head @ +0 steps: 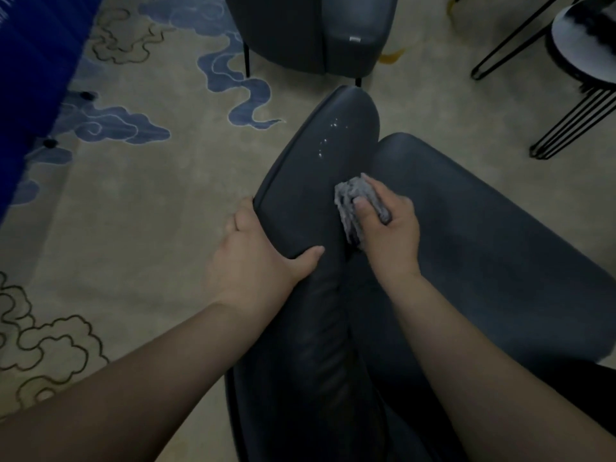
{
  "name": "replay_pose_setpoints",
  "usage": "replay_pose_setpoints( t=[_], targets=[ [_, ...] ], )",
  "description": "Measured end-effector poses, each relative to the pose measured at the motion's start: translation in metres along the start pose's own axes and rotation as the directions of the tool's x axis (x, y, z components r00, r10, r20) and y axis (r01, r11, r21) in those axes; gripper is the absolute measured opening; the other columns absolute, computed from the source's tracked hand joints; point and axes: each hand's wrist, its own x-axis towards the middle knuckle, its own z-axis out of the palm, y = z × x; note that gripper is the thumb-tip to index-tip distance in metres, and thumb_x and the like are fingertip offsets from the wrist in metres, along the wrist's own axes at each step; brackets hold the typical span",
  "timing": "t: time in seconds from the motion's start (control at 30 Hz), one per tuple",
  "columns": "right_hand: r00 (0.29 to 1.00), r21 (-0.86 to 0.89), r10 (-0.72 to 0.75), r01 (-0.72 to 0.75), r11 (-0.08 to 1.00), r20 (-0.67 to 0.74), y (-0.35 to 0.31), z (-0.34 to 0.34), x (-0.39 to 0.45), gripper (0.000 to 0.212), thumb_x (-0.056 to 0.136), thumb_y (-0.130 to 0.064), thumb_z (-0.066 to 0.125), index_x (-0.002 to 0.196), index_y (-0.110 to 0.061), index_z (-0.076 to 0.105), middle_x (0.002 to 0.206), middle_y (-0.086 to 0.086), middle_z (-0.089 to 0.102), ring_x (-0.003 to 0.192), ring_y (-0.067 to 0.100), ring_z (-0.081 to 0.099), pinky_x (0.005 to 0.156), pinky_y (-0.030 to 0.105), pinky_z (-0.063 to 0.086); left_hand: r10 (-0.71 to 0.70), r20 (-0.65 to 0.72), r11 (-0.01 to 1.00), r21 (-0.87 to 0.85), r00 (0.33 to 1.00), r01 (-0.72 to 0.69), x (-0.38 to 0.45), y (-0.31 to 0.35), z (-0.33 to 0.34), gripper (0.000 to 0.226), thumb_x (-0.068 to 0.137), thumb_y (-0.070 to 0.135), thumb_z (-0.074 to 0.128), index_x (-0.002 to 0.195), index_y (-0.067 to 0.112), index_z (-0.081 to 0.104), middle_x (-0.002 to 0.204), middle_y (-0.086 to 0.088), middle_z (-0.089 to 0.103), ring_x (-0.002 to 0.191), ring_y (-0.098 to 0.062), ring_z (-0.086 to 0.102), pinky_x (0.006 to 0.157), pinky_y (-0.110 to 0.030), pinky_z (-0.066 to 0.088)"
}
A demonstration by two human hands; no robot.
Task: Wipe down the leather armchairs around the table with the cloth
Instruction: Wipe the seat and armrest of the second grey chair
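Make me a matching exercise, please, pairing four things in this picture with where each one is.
Things: 1 cloth; 2 left hand; 3 droplets; 4 second armchair.
Places: A at the top of the view; B held in the right hand; C on the armrest beyond the cloth; D gripping the armrest's edge.
Pairs: 1-B; 2-D; 3-C; 4-A.

Dark leather armchair (483, 235), crumpled grey cloth (353, 201) against its armrest

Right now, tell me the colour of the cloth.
Grey cloth, seen best in the head view.
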Motion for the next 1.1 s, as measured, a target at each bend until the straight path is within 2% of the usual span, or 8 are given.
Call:
replay_pose_setpoints(
  t=[0.13,0.37,0.5,0.63,0.8,0.87,1.0,1.1],
  targets=[
    [0.996,0.016,-0.006,0.008,1.000,-0.093,-0.001,-0.010,0.011,0.034,0.088,-0.020,0.065,0.119,-0.034,0.062,0.110,0.004,0.053,0.089,-0.015,0.055,0.087,0.002,0.039,-0.001,0.032,0.998,0.069,0.999,-0.002,0.002,0.004,-0.003,0.108,0.056,0.072,0.068,0.139,0.016,0.029,0.129,-0.007,0.049,0.112,-0.028,0.054,0.078,-0.033,0.040],
    [0.988,-0.006,-0.153,0.153,0.988,-0.006,-0.024,-0.008,0.044,0.034,0.087,-0.026,0.065,0.120,-0.035,0.061,0.104,0.001,0.047,0.092,-0.005,0.053,0.090,0.005,0.038,0.046,0.098,0.986,0.154,0.994,-0.061,0.073,0.049,0.002,0.088,0.056,0.075,0.069,0.117,0.017,0.041,0.116,-0.004,0.056,0.105,-0.026,0.058,0.068,-0.031,0.035],
    [0.940,-0.019,-0.312,0.318,0.948,0.138,-0.035,0.014,0.064,0.039,0.082,-0.027,0.071,0.120,-0.033,0.061,0.103,0.004,0.043,0.092,-0.008,0.046,0.088,0.003,0.035,0.070,0.033,0.987,0.145,0.997,-0.074,0.076,0.045,0.010,0.081,0.054,0.077,0.065,0.108,0.021,0.042,0.107,-0.002,0.060,0.096,-0.026,0.062,0.065,-0.030,0.036],
    [0.871,-0.097,-0.387,0.432,0.897,0.302,-0.024,0.027,0.084,0.042,0.076,-0.025,0.077,0.117,-0.029,0.066,0.093,-0.007,0.035,0.095,0.011,0.047,0.092,0.015,0.039,0.089,-0.017,0.984,0.154,0.996,-0.085,0.077,0.044,0.013,0.076,0.054,0.075,0.064,0.105,0.024,0.040,0.103,0.000,0.059,0.091,-0.025,0.063,0.062,-0.029,0.035],
    [0.969,-0.126,-0.221,0.234,0.964,0.110,-0.017,0.019,0.127,0.036,0.082,-0.029,0.070,0.117,-0.034,0.064,0.101,-0.007,0.041,0.090,-0.003,0.048,0.084,0.000,0.034,0.077,-0.036,0.970,0.232,0.996,-0.067,0.076,0.045,0.014,0.086,0.056,0.081,0.060,0.115,0.022,0.040,0.108,0.001,0.059,0.091,-0.025,0.063,0.060,-0.029,0.033],
    [0.968,-0.140,-0.234,0.246,0.959,0.093,-0.016,0.024,0.115,0.038,0.081,-0.035,0.069,0.118,-0.035,0.063,0.104,-0.005,0.043,0.092,-0.005,0.049,0.083,-0.001,0.034,0.074,-0.033,0.968,0.243,0.997,-0.064,0.076,0.045,0.014,0.085,0.057,0.080,0.060,0.116,0.022,0.039,0.109,0.000,0.060,0.092,-0.026,0.063,0.061,-0.029,0.033],
    [0.873,-0.133,-0.436,0.469,0.873,0.218,-0.018,0.034,0.088,0.039,0.077,-0.043,0.070,0.115,-0.032,0.067,0.097,-0.004,0.043,0.089,0.001,0.048,0.081,0.009,0.041,0.060,-0.036,0.974,0.223,0.998,-0.050,0.076,0.045,0.015,0.085,0.055,0.079,0.060,0.116,0.024,0.038,0.109,0.000,0.060,0.091,-0.026,0.063,0.060,-0.029,0.033],
    [0.883,-0.163,-0.425,0.458,0.874,0.201,-0.020,0.034,0.111,0.038,0.077,-0.038,0.072,0.114,-0.028,0.067,0.096,-0.003,0.041,0.093,0.013,0.050,0.085,0.024,0.046,0.079,-0.057,0.960,0.273,0.995,-0.061,0.076,0.045,0.016,0.095,0.055,0.085,0.054,0.125,0.023,0.035,0.112,0.001,0.060,0.091,-0.024,0.064,0.059,-0.028,0.031]
  ],
)
